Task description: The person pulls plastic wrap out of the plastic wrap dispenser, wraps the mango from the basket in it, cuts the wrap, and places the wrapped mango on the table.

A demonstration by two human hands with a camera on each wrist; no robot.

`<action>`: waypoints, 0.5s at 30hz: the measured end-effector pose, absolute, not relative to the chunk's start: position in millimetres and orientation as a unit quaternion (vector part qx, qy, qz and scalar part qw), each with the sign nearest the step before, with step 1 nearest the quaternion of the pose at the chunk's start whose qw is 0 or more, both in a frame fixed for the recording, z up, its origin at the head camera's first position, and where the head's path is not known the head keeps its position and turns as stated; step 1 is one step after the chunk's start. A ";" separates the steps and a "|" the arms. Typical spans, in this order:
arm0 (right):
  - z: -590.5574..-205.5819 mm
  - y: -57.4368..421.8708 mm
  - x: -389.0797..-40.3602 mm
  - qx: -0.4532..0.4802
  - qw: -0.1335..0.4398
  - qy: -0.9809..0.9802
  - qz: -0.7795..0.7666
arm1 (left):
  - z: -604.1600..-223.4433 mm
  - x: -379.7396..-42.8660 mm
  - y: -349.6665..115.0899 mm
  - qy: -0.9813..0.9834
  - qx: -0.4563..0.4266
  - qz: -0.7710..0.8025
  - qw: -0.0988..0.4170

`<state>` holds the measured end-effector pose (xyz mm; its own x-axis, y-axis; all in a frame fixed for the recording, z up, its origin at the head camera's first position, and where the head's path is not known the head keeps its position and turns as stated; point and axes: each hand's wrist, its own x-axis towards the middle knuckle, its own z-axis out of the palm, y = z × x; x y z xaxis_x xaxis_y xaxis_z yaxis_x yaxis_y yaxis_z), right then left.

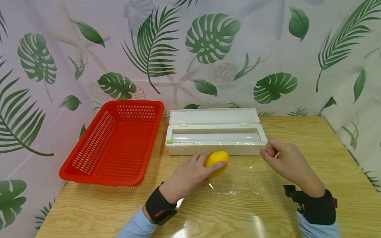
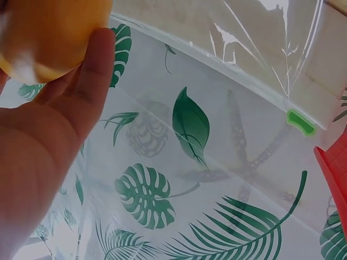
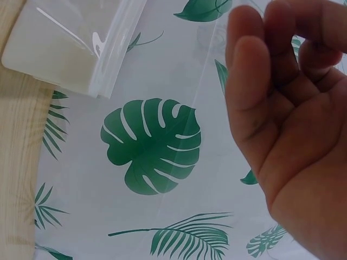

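A smooth yellow oval fruit (image 1: pixel 218 162) is gripped in my left hand (image 1: pixel 190 173), thumb on its near side and fingers over its far side. It shows large in the top left corner of the left wrist view. Under it a sheet of clear cling film (image 1: pixel 235 183) lies on the table, in front of a white cling film box (image 1: pixel 214 150) with its lid raised. My right hand (image 1: pixel 287 162) is by the box's front right corner, fingers loosely curled. In the right wrist view nothing shows between its thumb and fingers.
A red plastic basket (image 1: pixel 123 148) stands on the left of the wooden table (image 1: pixel 98 211). A green slider (image 1: pixel 169 141) sits at the box's left front edge, and a roll of film (image 1: pixel 215 137) lies inside. Behind hangs a leaf-printed cloth (image 1: pixel 175 49).
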<state>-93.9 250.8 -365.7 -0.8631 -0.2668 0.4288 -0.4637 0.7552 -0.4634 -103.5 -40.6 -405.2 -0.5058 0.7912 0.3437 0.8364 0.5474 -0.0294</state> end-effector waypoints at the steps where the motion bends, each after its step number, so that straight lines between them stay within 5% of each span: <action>1: -365.5 250.7 -94.0 0.199 0.171 -0.921 0.289 | -405.1 -103.8 -40.0 -0.865 -0.470 -0.068 0.163; 15: -365.2 250.2 -94.6 0.194 0.160 -0.923 0.290 | -403.6 -107.5 -22.5 -0.863 -0.475 -0.037 0.169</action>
<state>-94.6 250.2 -365.2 -0.8735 -0.2653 0.4082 -0.4510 0.7565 -0.4735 -107.5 -22.5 -403.6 -0.4917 0.8075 0.3258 0.8323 0.5458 -0.0966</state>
